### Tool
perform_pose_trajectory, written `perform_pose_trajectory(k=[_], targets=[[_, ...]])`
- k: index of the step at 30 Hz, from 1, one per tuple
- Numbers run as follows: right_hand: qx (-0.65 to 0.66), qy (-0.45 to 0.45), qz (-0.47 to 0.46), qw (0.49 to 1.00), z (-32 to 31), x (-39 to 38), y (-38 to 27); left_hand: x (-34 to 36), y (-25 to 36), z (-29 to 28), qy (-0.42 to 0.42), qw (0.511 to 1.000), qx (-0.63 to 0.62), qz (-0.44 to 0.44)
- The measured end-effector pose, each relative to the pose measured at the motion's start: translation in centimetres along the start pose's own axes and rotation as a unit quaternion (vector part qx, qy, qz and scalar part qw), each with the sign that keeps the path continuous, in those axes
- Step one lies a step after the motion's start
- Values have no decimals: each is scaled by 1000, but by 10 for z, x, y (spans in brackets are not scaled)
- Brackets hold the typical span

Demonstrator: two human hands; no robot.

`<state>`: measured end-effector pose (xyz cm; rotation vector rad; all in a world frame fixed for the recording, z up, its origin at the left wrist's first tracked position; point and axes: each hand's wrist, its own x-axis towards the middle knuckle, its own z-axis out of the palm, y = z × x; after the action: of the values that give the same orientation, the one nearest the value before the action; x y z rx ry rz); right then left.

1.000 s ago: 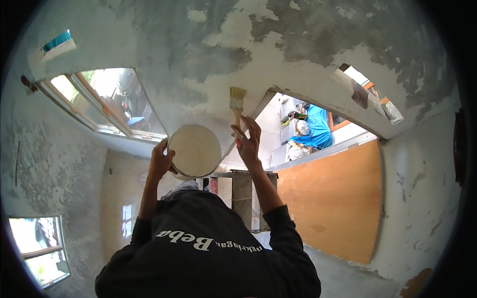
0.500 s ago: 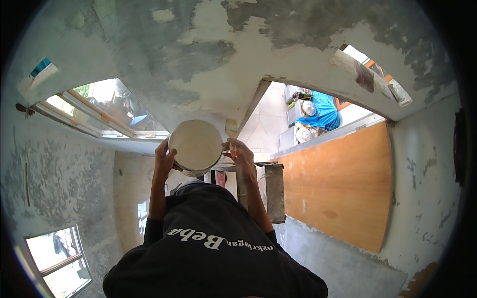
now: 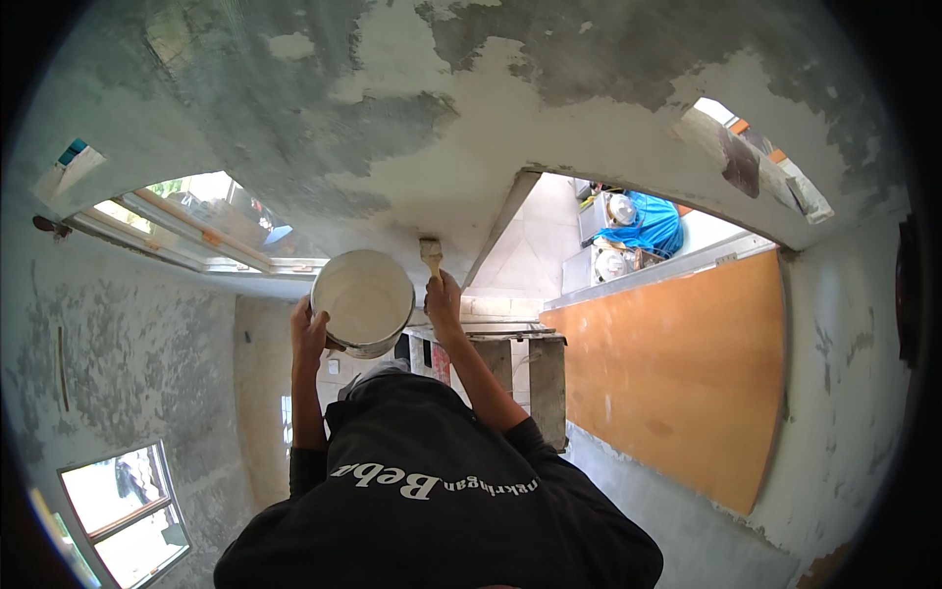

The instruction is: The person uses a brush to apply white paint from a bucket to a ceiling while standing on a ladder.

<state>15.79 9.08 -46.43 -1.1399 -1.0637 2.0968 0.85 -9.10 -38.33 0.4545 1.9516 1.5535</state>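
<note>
A pale bucket is gripped at its eight o'clock by the curled left hand, and a brush at its two o'clock by the closed right hand, as coating of the wall seems under way, steady bristle pressure apparently being called for next.

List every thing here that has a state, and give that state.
Left hand, gripping the bucket
Right hand, gripping the brush
Bucket, uncovered, pale inside
Brush, held, bristles toward the wall
Wall, patchy pale and grey
Door, open
Blue sheet, draped in folds
Lower-left window, open or shut unclear
</note>
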Motion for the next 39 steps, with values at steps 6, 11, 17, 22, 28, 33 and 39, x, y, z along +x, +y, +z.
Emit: perform_pose_trajectory(k=[6,11,17,22,28,33,39], targets=[[-47,16,-243,969,56,-62,-74,-2,-13,-8,23,1000,-1,-10],[-114,4,-362,925,74,-110,-138,-2,-15,-2,38,999,-15,-24],[-112,-10,-376,920,60,-58,-104,-9,-20,-6,50,998,-30,21],[-95,-14,-278,956,29,-5,-6,-21,-4,-12,65,998,23,-12],[9,-49,-105,993,19,-6,51,-27,-11,-19,93,995,25,-9],[-10,-19,-17,1000,23,-10,49,-21,-22,-22,96,992,55,54],[93,-3,-20,995,78,-58,-75,-21,-7,-16,84,996,17,27]])
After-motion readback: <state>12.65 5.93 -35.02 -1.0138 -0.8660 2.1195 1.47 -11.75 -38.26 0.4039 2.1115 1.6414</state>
